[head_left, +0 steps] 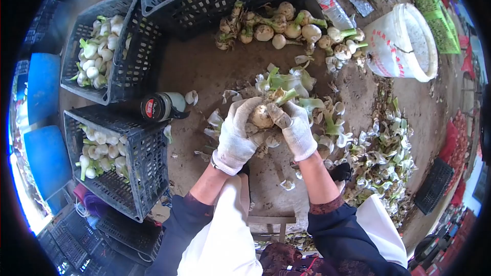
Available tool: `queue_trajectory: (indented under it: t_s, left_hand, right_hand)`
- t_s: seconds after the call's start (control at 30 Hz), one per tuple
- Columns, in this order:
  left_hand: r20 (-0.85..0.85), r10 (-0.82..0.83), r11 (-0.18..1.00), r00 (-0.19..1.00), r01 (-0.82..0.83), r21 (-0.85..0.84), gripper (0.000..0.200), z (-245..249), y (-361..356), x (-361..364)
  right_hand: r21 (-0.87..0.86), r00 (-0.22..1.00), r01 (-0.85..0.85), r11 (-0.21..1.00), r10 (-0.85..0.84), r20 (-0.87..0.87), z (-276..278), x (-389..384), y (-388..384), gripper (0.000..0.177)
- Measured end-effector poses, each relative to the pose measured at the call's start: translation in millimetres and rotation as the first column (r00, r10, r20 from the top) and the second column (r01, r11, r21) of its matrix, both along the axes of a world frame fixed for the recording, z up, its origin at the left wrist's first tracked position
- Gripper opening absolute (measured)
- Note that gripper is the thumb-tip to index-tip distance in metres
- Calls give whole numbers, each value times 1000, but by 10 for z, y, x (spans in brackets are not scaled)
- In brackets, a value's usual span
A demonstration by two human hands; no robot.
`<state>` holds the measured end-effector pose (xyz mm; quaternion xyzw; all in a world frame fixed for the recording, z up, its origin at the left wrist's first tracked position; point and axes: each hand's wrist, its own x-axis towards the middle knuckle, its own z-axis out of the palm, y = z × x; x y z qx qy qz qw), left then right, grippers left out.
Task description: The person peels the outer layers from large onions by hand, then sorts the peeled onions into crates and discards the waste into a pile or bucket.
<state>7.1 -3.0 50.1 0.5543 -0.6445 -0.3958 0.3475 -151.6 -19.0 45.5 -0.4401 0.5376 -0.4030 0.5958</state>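
Observation:
Both of my hands wear soiled white knit gloves and meet at the centre of the head view. Between them is a garlic bulb [262, 116] with dirty outer skin and a green cut stem pointing up and right. My left hand [236, 134] wraps around the bulb's left side and underside. On the other side, my right hand [297, 132] has its thumb pressed against the bulb near the stem; its other fingers are partly hidden. Peeled leaves and skins [291, 81] lie on the ground just beyond the hands.
Unpeeled garlic bulbs [264, 32] lie ahead, before a large black crate [230, 10]. Two black crates of cleaned garlic [148, 168] stand at left, near a dark jar-like container [156, 107]. At right are a white bucket [388, 46] and a heap of peelings [381, 158].

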Motion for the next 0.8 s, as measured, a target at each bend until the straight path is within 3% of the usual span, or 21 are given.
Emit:
queue_trajectory:
  t_s: [0.03,0.1,0.17,0.23,0.3,0.37,0.47,0.53,0.57,0.63,0.7,0.73,0.77,0.8]
  left_hand:
    - [3,5,1000,1000,-5,2,67,9,10,29]
    - [-68,-9,999,998,11,30,62,24,-1,91]
    - [-153,0,998,988,10,67,66,8,5,100]
    - [-405,149,952,902,-19,307,70,83,17,67]
    - [-372,113,946,921,15,324,73,36,20,97]
    - [-596,199,891,778,109,440,75,3,39,101]
    - [-507,153,920,848,65,386,79,49,91,24]
    - [-506,107,945,856,70,318,75,-52,82,56]
    - [-499,64,966,864,72,249,71,-96,75,78]
    - [-541,114,959,833,50,279,68,-86,96,71]
    - [-702,334,829,630,158,536,56,-114,117,103]
    - [-686,466,776,559,114,620,45,-96,112,27]
    - [-687,467,776,558,115,621,45,-59,104,12]
    - [-607,630,641,484,117,758,42,-6,86,5]
  right_hand:
    - [2,1000,-5,1000,5,3,4,9,14,38]
    - [221,981,7,975,-50,186,56,28,18,37]
    - [172,980,-15,985,-19,196,76,-7,3,36]
    - [101,985,-136,986,123,123,70,-101,-1,36]
    - [99,983,-154,983,142,120,45,-161,23,36]
    - [91,980,-174,981,163,118,38,-191,10,36]
    - [118,972,-234,965,233,23,71,-197,-22,35]
    - [67,993,-114,991,112,36,12,-81,6,34]
    - [61,993,-114,992,112,36,11,-84,5,34]
    - [2,982,-151,989,150,116,14,-86,22,35]
    - [14,981,-146,989,143,133,13,-90,65,33]
    - [-74,978,-206,976,208,15,6,-117,82,28]
    - [-155,960,-275,949,260,-107,5,-151,97,24]
    - [-45,865,-399,916,359,-351,138,-202,108,21]
